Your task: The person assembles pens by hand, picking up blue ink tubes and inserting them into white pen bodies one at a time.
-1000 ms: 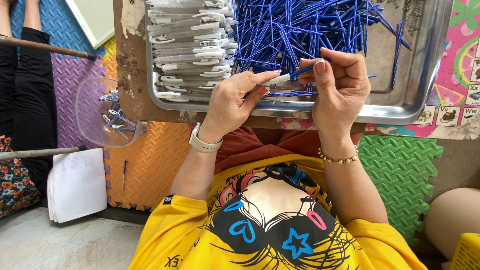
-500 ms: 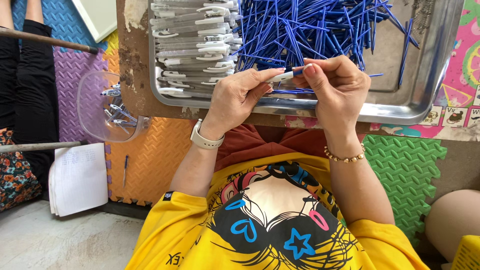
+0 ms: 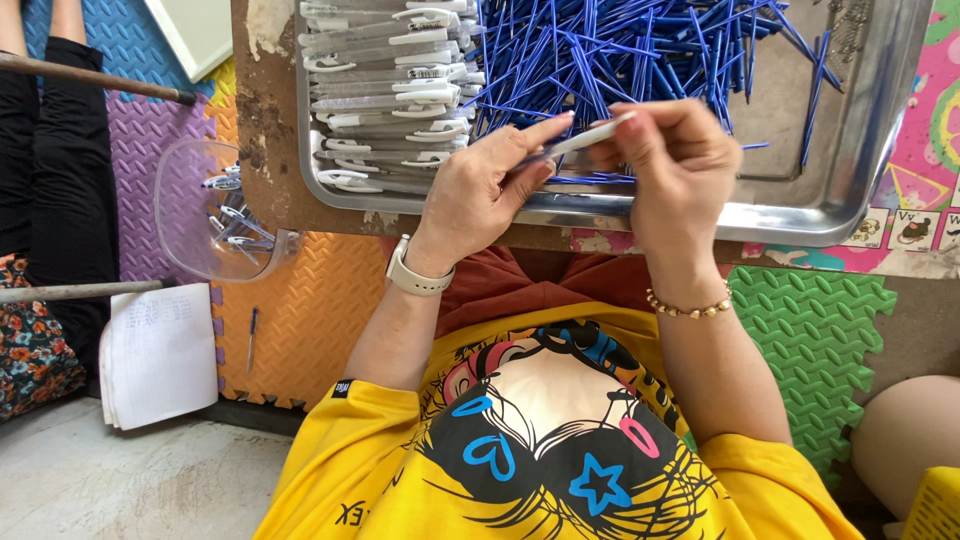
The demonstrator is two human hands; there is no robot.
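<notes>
Bright foam floor tiles (image 3: 300, 310) in orange, purple and green lie under a worn wooden desk (image 3: 265, 120), and on that desk sits a steel tray (image 3: 850, 190). Just above the tray's near rim, a slim grey pen barrel (image 3: 580, 140) is held level between both hands. The left hand (image 3: 480, 195) pinches its near end with thumb and forefinger, the other fingers loosely curled; the right hand (image 3: 675, 165) is closed round the far end with the fingertips bunched on it. Compared with a second ago, the blue rod that stuck out between the hands is barely visible, and the hands sit closer together, so the rod seems to have gone into the barrel; that suggests this pen is nearly put together. Inside the tray, a dense heap of blue refills (image 3: 620, 50) fills the middle, with stacked grey pens with white clips (image 3: 390, 90) on the left; the right part of the tray floor is bare metal, the openest spot near the hands. The tray's raised rim runs right under the wrists. Left of the desk edge, a clear plastic tub (image 3: 215, 215) holds a few pens, and a white notepad (image 3: 155, 350) and one loose pen (image 3: 251, 335) lie on the floor.
</notes>
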